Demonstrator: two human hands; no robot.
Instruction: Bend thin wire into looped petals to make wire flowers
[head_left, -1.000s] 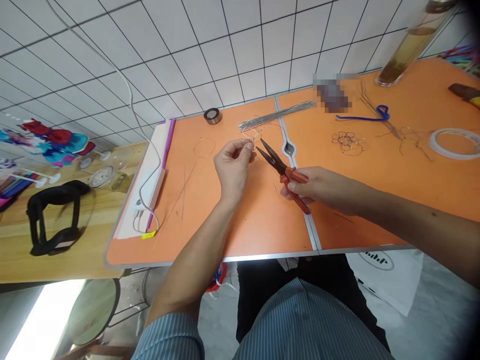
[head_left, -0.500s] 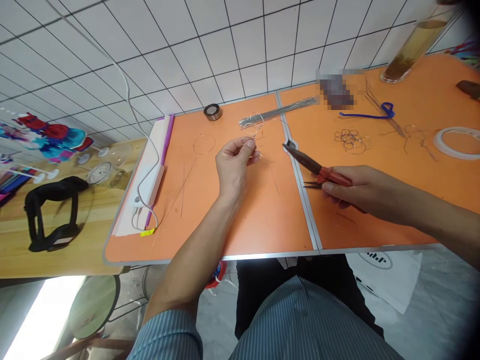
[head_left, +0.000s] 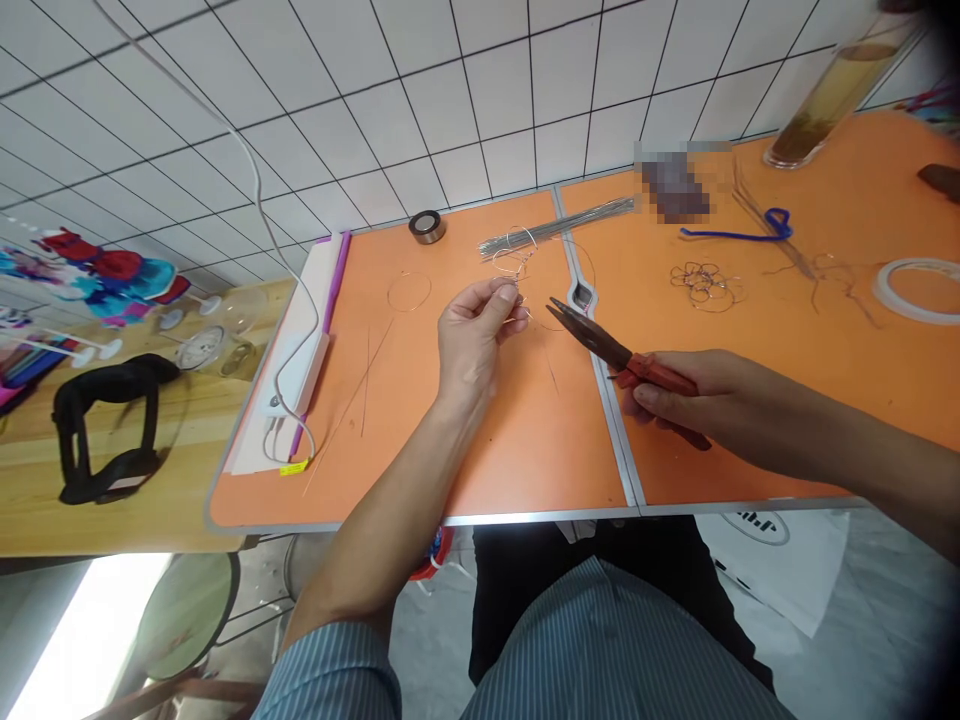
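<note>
In the head view, my left hand (head_left: 478, 325) pinches a thin silvery wire piece (head_left: 519, 268) between thumb and fingertips. Its bent loops stand up above the fingers and a long strand curves off to the right. My right hand (head_left: 694, 395) is closed around pliers (head_left: 600, 340) with red handles and long dark jaws. The jaw tips point at the wire piece, a short distance to its right, apart from my left fingers. A small dark tip shows under the pliers, mostly hidden. Behind my hands lies a bundle of straight wires (head_left: 559, 228).
A roll of dark tape (head_left: 426, 227) stands by the tiled wall. Loose wires and a wire ring (head_left: 409, 291) lie at left, beside a white power strip (head_left: 298, 375). Wire flower shapes (head_left: 703, 287), a blue bent stem (head_left: 739, 234) and a white ring roll (head_left: 889, 292) lie at right.
The pliers have moved left and down toward my left hand, and their handle has tilted. Dark prongs under my right hand are now mostly covered. My left hand has barely shifted.
</note>
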